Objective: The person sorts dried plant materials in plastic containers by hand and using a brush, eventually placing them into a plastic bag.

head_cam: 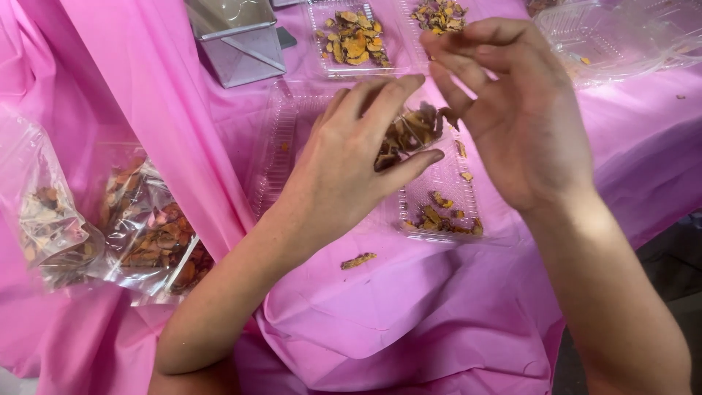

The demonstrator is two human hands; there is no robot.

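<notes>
A small clear bag of dried brown slices (409, 135) sat pinched in the fingers of the left hand (344, 168), held above an open clear clamshell tray (439, 186) that had a few slices in it. The right hand (523, 124) hovered just beside the bag, fingers loosely spread and holding nothing. A pink cloth (439, 307) covered the table, with one stray slice (357, 260) near the tray.

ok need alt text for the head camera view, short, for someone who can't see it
Two bare hands work over a clear plastic tray on a pink tablecloth: the left hand grips a clump of dried orange-brown pieces, the right hand hovers open beside it. A clear bag of the same pieces lies at left.
</notes>
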